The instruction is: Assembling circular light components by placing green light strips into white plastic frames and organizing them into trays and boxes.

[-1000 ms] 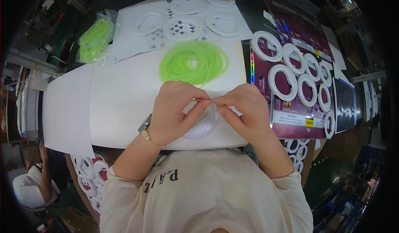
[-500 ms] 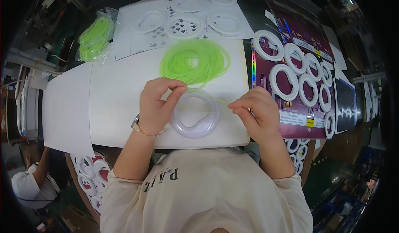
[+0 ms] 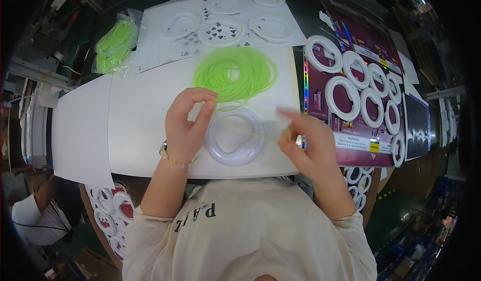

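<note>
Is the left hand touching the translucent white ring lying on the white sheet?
Touching. The head view shows the left hand with its fingers lying against the left rim of the translucent white ring, no gap between them.

**Blur and overlap hide the details at the table**

The right hand point(image 3: 305, 141) smears with motion, its fingertips too blurred to show how they pinch the thin green band point(image 3: 250, 130), itself barely a thread across the clear ring point(image 3: 234, 136). The left hand point(image 3: 186, 125) covers that ring's left edge. The person's chest hides the table's point(image 3: 80, 130) near rim. White rings point(image 3: 111, 208) below it are partly concealed.
</note>
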A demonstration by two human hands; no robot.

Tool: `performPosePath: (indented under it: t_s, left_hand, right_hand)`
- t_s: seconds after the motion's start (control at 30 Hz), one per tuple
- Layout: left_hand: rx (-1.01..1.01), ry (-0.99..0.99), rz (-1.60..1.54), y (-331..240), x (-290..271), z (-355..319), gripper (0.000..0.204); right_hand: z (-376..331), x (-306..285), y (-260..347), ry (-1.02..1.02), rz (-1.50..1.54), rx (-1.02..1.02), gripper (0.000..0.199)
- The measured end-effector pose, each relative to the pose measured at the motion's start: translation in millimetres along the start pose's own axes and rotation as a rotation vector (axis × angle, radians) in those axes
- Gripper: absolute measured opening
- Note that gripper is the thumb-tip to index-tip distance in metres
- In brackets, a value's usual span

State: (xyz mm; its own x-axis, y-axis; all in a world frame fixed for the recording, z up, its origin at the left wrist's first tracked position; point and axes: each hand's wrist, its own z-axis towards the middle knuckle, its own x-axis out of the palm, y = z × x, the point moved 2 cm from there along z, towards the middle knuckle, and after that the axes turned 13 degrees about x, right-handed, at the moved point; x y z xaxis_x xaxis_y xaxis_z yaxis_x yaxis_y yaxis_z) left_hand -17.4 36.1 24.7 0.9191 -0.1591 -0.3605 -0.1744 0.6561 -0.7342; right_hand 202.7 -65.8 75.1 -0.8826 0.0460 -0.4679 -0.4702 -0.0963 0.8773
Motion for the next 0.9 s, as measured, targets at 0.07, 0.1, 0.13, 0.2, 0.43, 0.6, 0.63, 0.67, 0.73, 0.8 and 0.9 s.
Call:
performPosePath:
  t_s: [0.07, 0.1, 0.13, 0.2, 0.43, 0.6, 0.63, 0.67, 0.73, 0.8, 0.9]
  left_hand:
    - [0.102, 0.086, -0.005, -14, 1, 5, 0.012]
    - [0.203, 0.171, -0.007, -22, 3, 6, 0.016]
    - [0.202, 0.171, -0.006, -27, 4, 6, 0.016]
    - [0.239, 0.281, 0.034, -36, 8, 6, 0.016]
    - [0.209, 0.271, 0.067, -26, 2, 4, 0.017]
    - [0.187, 0.207, 0.097, -22, 2, -2, 0.016]
    - [0.186, 0.208, 0.095, -24, 3, -4, 0.016]
    - [0.155, 0.201, 0.089, -26, 4, -5, 0.016]
    - [0.121, 0.193, 0.081, -29, 6, -5, 0.015]
    - [0.153, 0.244, 0.095, -33, 8, -5, 0.015]
    - [0.347, 0.342, 0.274, -34, 9, -6, 0.016]
  right_hand:
    - [4, 7, -3, 0.002, 0.022, 0.342, 0.017]
    - [10, 11, -1, -0.006, -0.109, 0.266, 0.019]
    - [15, 15, 0, -0.014, -0.238, 0.188, 0.021]
    - [20, 23, -2, -0.127, -0.300, 0.031, 0.020]
    - [10, 17, -4, -0.197, -0.328, -0.170, 0.012]
    - [8, 18, -7, -0.305, -0.297, -0.099, 0.009]
    - [8, 18, -7, -0.410, -0.263, -0.049, 0.008]
    - [6, 17, -9, -0.409, -0.263, -0.047, 0.008]
    - [1, 20, -16, -0.192, -0.075, -0.100, 0.006]
    - [6, 37, -21, -0.093, -0.023, 0.083, 0.006]
    - [21, 51, -31, 0.038, 0.248, 0.430, 0.008]
